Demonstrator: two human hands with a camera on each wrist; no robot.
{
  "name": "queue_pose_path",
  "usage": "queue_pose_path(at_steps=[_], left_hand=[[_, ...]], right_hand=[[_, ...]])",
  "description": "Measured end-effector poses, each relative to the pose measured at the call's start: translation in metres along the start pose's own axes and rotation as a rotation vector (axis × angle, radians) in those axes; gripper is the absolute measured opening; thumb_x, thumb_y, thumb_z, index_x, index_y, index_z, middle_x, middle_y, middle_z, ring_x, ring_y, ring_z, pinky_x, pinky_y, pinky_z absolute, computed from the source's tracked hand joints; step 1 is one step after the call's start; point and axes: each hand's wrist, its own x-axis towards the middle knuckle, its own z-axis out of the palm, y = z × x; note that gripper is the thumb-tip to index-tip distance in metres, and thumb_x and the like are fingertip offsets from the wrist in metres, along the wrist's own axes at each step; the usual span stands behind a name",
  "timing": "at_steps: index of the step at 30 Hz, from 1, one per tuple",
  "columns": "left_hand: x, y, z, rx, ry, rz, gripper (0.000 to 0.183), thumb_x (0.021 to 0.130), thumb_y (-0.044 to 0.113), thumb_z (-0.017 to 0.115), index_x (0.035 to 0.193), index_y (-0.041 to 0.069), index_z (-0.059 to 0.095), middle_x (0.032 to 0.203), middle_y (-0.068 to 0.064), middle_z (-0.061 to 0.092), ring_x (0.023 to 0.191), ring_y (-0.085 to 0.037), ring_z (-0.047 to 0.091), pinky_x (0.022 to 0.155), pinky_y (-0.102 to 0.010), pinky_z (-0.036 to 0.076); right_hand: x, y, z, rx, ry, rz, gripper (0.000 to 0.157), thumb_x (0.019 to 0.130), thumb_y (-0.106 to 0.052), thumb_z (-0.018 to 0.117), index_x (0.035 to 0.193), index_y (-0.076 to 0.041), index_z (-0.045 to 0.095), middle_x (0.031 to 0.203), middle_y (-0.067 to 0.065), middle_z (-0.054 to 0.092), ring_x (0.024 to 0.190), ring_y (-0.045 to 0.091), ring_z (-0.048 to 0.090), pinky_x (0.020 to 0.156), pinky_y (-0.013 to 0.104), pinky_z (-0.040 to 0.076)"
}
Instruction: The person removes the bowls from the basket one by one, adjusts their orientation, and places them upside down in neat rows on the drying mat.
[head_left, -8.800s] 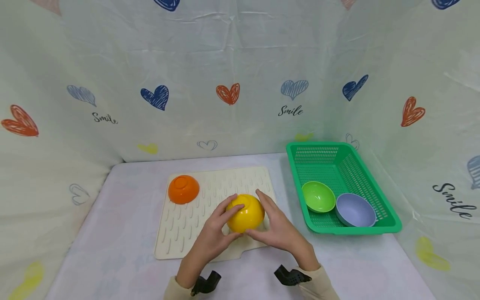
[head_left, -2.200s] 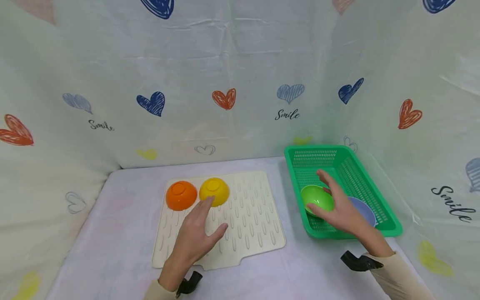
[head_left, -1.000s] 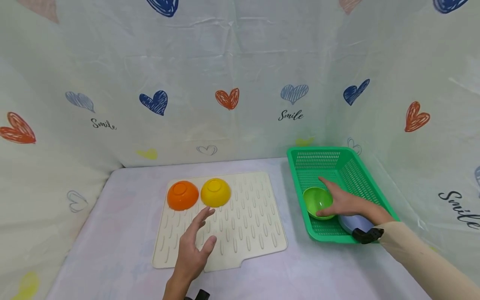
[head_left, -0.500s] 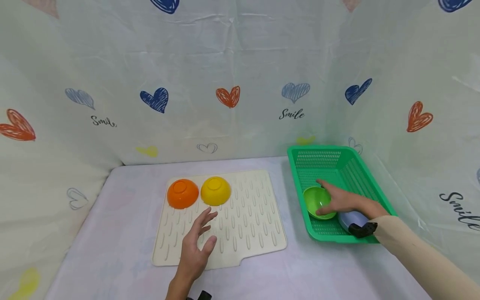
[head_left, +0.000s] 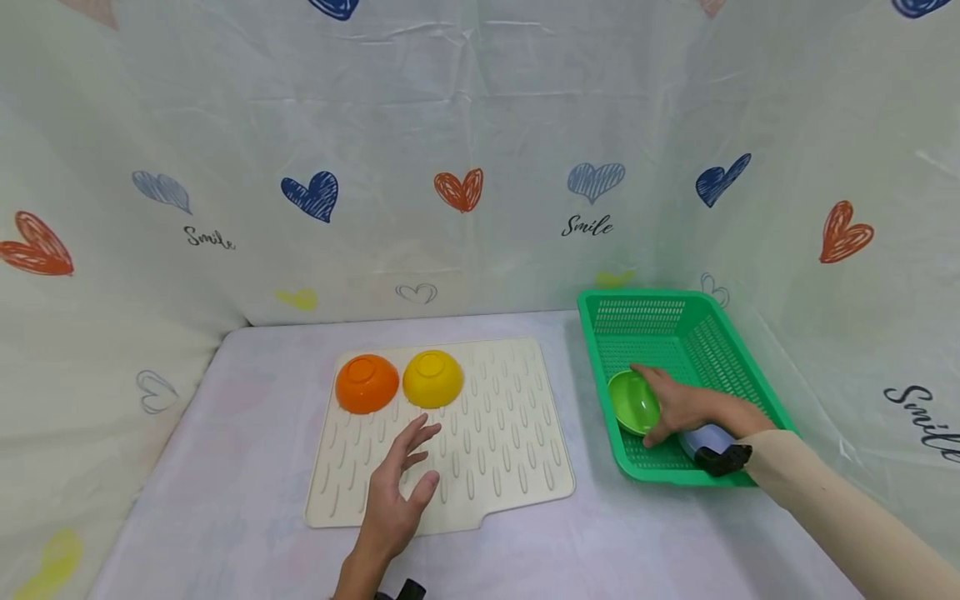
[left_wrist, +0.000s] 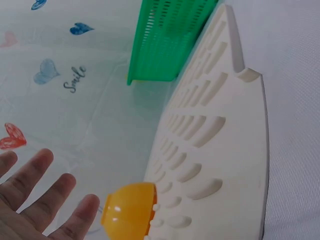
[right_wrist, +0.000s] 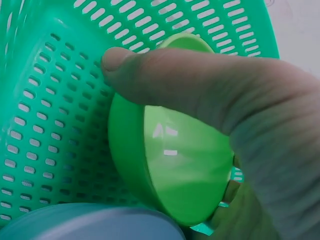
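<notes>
My right hand (head_left: 678, 407) reaches into the green basket (head_left: 622, 472) and grips the light green bowl (head_left: 630, 402) by its rim. In the right wrist view the thumb lies across the tilted bowl (right_wrist: 185, 165), while fingertips show behind its far side. Beside it sits the lavender bowl (head_left: 697, 440), partly covered by my wrist. My left hand (head_left: 390, 504) is held over the front of the cream drying mat (head_left: 517, 475), fingers spread and holding nothing. The yellow bowl (head_left: 432, 379) rests upside down beyond its fingertips, next to the upturned orange bowl (head_left: 366, 385).
The basket stands at the table's right, near the heart-printed curtain (head_left: 510, 108). A white cloth (head_left: 225, 467) covers the table. The mat's right half (head_left: 517, 417) lies between the yellow bowl and the basket.
The yellow bowl, earlier held in both hands, now stands upside down beside the orange one. The right hand has moved to the basket, closed on the green bowl and tilted it.
</notes>
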Motion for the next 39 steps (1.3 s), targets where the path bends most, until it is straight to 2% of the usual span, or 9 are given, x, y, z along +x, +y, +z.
queue_pose_path(at_steps=[6,13,18,27,33,36,39], left_hand=[[0.002,0.000,0.000,-0.002,-0.016,-0.015,0.063,0.093,0.018,0.062,0.154,0.022,0.046,0.139,-0.002,0.067,0.125,-0.026,0.065,0.096,-0.045,0.060],[0.005,-0.001,0.002,-0.019,-0.028,-0.024,0.061,0.094,0.019,0.063,0.153,0.021,0.046,0.140,-0.002,0.067,0.125,-0.025,0.065,0.096,-0.045,0.060],[0.006,0.000,0.004,-0.030,-0.046,-0.023,0.061,0.095,0.019,0.063,0.153,0.017,0.047,0.140,-0.002,0.066,0.125,-0.027,0.065,0.096,-0.045,0.060],[0.015,0.008,0.008,-0.050,-0.079,-0.048,0.057,0.097,0.021,0.065,0.152,0.016,0.048,0.140,-0.003,0.066,0.126,-0.025,0.064,0.096,-0.047,0.060],[0.021,0.012,0.015,-0.125,-0.155,-0.130,0.053,0.101,0.025,0.063,0.151,0.019,0.049,0.138,-0.003,0.067,0.125,-0.025,0.066,0.099,-0.048,0.058],[0.026,0.015,0.019,-0.177,-0.232,-0.167,0.052,0.103,0.027,0.060,0.153,0.019,0.047,0.140,-0.006,0.066,0.127,-0.028,0.064,0.104,-0.049,0.055],[0.032,0.017,0.024,-0.253,-0.328,-0.199,0.052,0.106,0.025,0.056,0.155,0.015,0.044,0.142,-0.014,0.063,0.131,-0.034,0.061,0.106,-0.047,0.054]], right_hand=[[-0.003,-0.001,-0.002,0.029,0.085,-0.026,0.124,0.070,-0.028,0.094,0.154,0.013,0.012,0.143,0.040,0.032,0.128,0.054,0.042,0.103,0.070,0.043],[-0.009,-0.006,-0.007,-0.017,0.233,-0.031,0.122,0.068,-0.037,0.093,0.154,0.010,0.020,0.135,0.039,0.039,0.116,0.050,0.052,0.093,0.066,0.052],[-0.016,-0.015,-0.014,-0.055,0.332,-0.030,0.122,0.068,-0.042,0.092,0.154,0.010,0.023,0.133,0.037,0.041,0.113,0.047,0.054,0.090,0.064,0.053],[-0.029,-0.040,-0.027,-0.046,0.403,-0.005,0.121,0.071,-0.045,0.091,0.158,0.005,0.022,0.136,0.036,0.039,0.115,0.048,0.053,0.091,0.065,0.051],[-0.032,-0.064,-0.022,0.024,0.413,-0.014,0.123,0.071,-0.046,0.091,0.161,-0.002,0.019,0.145,0.032,0.035,0.121,0.047,0.049,0.088,0.061,0.054],[-0.029,-0.081,-0.016,0.053,0.420,-0.047,0.123,0.070,-0.043,0.092,0.161,-0.004,0.019,0.146,0.030,0.034,0.121,0.047,0.049,0.085,0.059,0.056],[-0.022,-0.098,-0.007,0.070,0.423,-0.094,0.123,0.069,-0.041,0.094,0.162,-0.006,0.021,0.145,0.027,0.036,0.122,0.045,0.050,0.088,0.059,0.056]])
